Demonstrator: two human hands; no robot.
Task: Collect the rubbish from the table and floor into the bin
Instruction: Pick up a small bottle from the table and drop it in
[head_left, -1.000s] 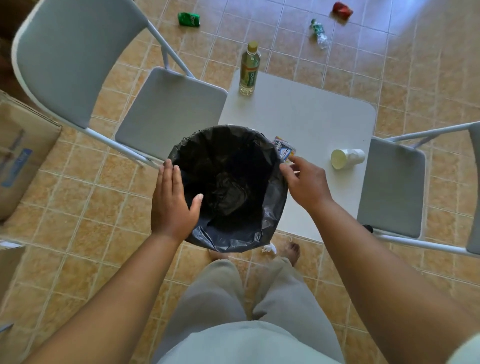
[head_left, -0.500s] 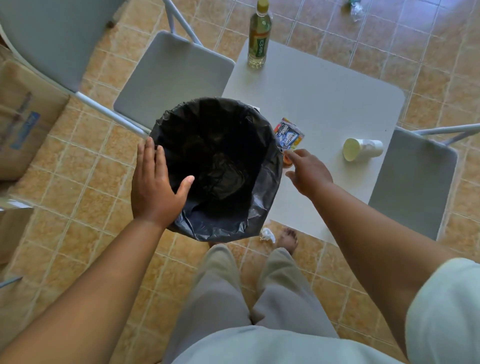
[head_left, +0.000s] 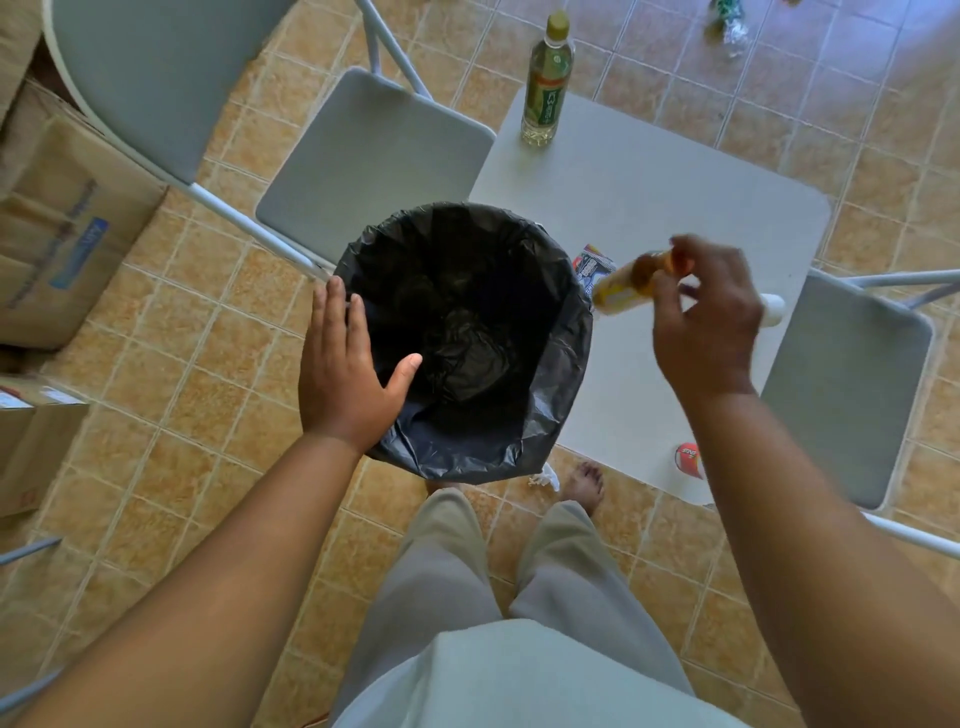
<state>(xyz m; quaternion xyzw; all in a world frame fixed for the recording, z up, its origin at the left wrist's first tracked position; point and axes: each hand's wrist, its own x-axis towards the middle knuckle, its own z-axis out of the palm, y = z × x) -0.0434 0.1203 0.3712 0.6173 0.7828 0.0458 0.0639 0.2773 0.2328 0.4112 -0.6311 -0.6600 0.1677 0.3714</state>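
A bin lined with a black bag (head_left: 561, 332) stands against the near-left edge of the white table (head_left: 675, 208). My left hand (head_left: 348, 379) grips its near-left rim, thumb inside. My right hand (head_left: 711, 322) holds a small yellow bottle with an orange cap (head_left: 623, 286) tilted in the air just right of the bin's rim. Under it a printed wrapper (head_left: 595, 265) lies on the table beside the bin. A green-label bottle (head_left: 545, 83) stands at the table's far corner. A white paper cup (head_left: 771, 309) is mostly hidden behind my hand. A red-and-white wrapper (head_left: 688, 460) lies near the table's front edge.
Grey folding chairs flank the table, one at the left (head_left: 374, 156), one at the right (head_left: 852, 384). Cardboard boxes (head_left: 67, 228) sit on the tiled floor at the left. A crushed bottle (head_left: 727, 23) lies on the far floor. White crumpled paper (head_left: 545, 478) lies by my foot.
My right hand has picked the small yellow bottle up from the table beside the wrapper and raised it next to the bin's rim. My left hand stays on the bin.
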